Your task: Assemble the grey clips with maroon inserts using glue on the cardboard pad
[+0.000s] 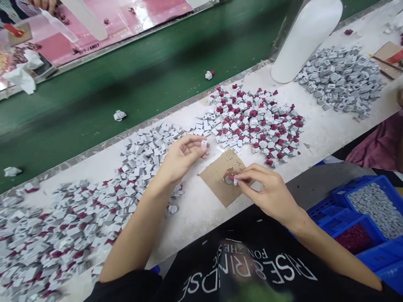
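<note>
My left hand [189, 153] pinches a small light-grey plastic block [204, 144] between thumb and fingers, above the white worktop. In my right hand [262, 182] is a small grey-and-maroon plastic piece [234, 179]. Its maroon end is over a small round cap-like dish [227, 178], and whether it touches is hard to tell. The dish rests on a square of brown cardboard [217, 186] marked with shiny wet-looking drops. Beyond my hands is a heap of grey-and-maroon pieces [258, 119]. Mostly grey blocks [145, 147] lie behind my left hand.
A green conveyor belt [157, 79] runs along the table's far side, with a few pieces on it. At the right are a white curved panel [307, 40], a grey block heap [346, 79] and blue bins [371, 209]. Another person's hand [45, 4] shows at upper left.
</note>
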Motion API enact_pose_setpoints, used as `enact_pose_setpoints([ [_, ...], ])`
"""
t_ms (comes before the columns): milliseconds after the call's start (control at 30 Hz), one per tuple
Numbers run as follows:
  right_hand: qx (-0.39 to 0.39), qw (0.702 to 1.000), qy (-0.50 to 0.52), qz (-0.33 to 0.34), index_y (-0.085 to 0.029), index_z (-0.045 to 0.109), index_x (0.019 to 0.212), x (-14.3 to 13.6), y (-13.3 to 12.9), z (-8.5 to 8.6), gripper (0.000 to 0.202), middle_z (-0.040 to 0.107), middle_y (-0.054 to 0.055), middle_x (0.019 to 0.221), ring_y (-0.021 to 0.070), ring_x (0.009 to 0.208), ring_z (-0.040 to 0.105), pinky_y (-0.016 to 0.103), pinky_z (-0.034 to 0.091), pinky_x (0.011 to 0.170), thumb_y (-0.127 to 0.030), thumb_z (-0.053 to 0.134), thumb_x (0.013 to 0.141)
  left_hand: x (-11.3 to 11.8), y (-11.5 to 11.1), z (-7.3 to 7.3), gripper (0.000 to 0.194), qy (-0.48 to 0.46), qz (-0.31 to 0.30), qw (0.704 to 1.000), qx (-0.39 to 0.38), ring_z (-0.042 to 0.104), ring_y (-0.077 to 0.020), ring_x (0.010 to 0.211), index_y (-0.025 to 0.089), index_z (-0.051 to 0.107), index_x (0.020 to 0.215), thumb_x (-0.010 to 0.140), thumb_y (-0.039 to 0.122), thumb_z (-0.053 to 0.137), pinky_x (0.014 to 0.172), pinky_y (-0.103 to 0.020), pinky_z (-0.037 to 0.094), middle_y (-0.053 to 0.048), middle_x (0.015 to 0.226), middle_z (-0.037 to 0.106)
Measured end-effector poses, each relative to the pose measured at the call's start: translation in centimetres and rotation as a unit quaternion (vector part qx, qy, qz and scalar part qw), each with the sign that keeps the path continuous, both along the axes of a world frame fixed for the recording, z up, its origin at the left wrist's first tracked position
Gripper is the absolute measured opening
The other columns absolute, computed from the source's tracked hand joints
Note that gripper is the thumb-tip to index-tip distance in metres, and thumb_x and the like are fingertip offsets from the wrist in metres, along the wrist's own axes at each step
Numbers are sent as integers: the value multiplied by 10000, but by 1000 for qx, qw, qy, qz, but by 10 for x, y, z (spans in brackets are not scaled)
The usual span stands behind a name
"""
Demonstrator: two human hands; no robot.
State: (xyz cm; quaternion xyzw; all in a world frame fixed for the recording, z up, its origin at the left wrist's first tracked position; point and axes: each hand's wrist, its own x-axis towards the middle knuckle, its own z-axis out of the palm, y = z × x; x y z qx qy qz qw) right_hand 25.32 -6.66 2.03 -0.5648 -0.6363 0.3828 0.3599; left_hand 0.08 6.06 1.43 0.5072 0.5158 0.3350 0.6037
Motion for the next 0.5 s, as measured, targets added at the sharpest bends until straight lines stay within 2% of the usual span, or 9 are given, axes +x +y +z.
enact_pose_setpoints([
  [167,-11,1000,-7,9,-302,883,1050,-1,-1,2,175,829,59,995,259,886,812,423,679,807,-205,738,1045,4,-8,-1,469,-79,8,995,-63,815,-216,887,187,854,1137,761,379,1058,913,-372,703,-81,959,841],
  [333,-9,1000,0,6,-310,883,1067,-3,-1,1,176,831,63,1006,259,865,799,423,678,765,-210,740,1048,6,-12,2,393,-118,5,987,-109,833,-232,954,199,876,1115,803,370,1040,991,-399,715,-111,1084,866],
  [433,-15,1000,-3,6,-314,885,1048,-4,-1,0,181,823,55,984,246,819,782,406,666,714,-210,738,1039,7,-13,2,385,-131,11,983,-132,840,-226,961,192,848,1092,800,351,1042,985,-376,717,-113,1083,867],
  [500,-15,1000,-4,8,-315,889,1034,-4,-1,1,186,821,53,968,245,816,781,410,668,725,-210,736,1034,7,-13,1,426,-126,9,984,-127,841,-223,936,209,824,1150,817,372,1034,938,-369,719,-100,1056,865],
])
